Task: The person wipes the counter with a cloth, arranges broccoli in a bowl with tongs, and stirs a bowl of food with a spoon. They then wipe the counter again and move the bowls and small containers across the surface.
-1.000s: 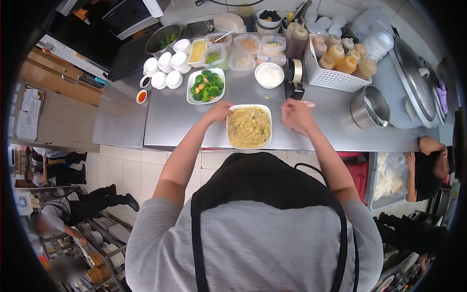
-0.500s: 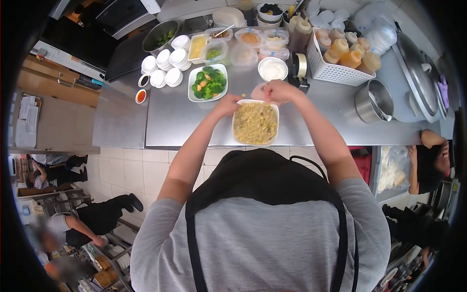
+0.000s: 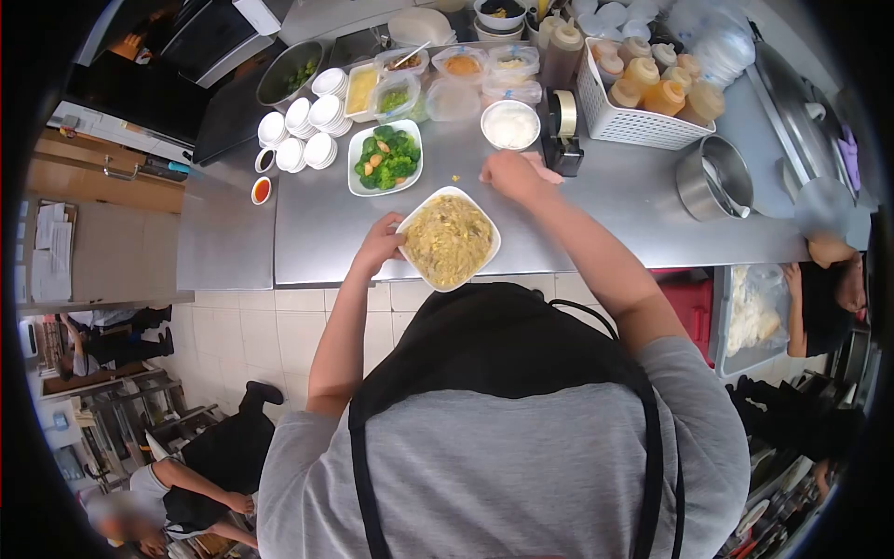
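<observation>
My left hand [image 3: 380,244] grips the left corner of a white square bowl [image 3: 495,244] filled with a yellowish, lumpy egg-like dish [image 3: 447,240]. The bowl is turned cornerwise at the counter's front edge. My right hand [image 3: 508,175] is closed low over the counter, beyond the bowl's right side. A pink cloth [image 3: 544,168] shows from behind that hand; its fingertips are hidden. A small yellow food scrap [image 3: 455,178] lies on the metal left of my right hand. Further left sits a white square bowl [image 3: 354,177] of broccoli [image 3: 389,160].
A bowl of white grains [image 3: 510,125], a tape dispenser [image 3: 562,130], and a basket [image 3: 643,129] of squeeze bottles stand behind. Stacked white dishes [image 3: 300,116] and sauce cups [image 3: 262,190] are left; a metal pot [image 3: 715,179] is right. Other people stand at both sides.
The egg-dish bowl has turned cornerwise and moved left and nearer to me with my left hand. My right hand has left its rim; the pink cloth now shows to that hand's right.
</observation>
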Demonstrator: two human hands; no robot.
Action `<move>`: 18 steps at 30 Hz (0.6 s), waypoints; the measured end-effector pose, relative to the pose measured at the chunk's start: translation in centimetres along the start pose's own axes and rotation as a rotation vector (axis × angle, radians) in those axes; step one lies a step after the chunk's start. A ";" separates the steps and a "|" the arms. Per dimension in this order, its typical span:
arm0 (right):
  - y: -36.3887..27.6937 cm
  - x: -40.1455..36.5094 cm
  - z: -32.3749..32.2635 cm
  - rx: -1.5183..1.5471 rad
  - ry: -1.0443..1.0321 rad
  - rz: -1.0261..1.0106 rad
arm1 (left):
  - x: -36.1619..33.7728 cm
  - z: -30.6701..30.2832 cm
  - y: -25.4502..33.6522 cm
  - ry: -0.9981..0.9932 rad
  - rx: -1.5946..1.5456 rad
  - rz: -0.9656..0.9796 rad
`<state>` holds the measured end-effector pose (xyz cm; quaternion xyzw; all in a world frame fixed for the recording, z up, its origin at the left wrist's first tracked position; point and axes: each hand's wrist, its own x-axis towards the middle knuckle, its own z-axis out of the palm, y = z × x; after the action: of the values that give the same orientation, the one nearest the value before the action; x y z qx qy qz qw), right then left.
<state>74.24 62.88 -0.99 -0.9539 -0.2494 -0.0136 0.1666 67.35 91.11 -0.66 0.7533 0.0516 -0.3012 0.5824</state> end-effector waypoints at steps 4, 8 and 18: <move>-2.5 4.1 -2.2 0.200 -0.083 -0.021 | -2.5 -0.7 -0.9 0.091 -0.183 -0.054; -1.3 6.7 6.1 0.047 0.414 -0.317 | -3.3 -2.2 -2.0 0.181 -0.202 -0.058; 3.4 -18.2 -5.5 0.485 -0.655 0.029 | -3.4 -2.8 -3.2 0.187 -0.277 -0.021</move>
<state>60.20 49.75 1.13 -0.8442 -0.2717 0.3524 0.2987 64.35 95.56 -1.23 0.6899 0.1546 -0.2260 0.6702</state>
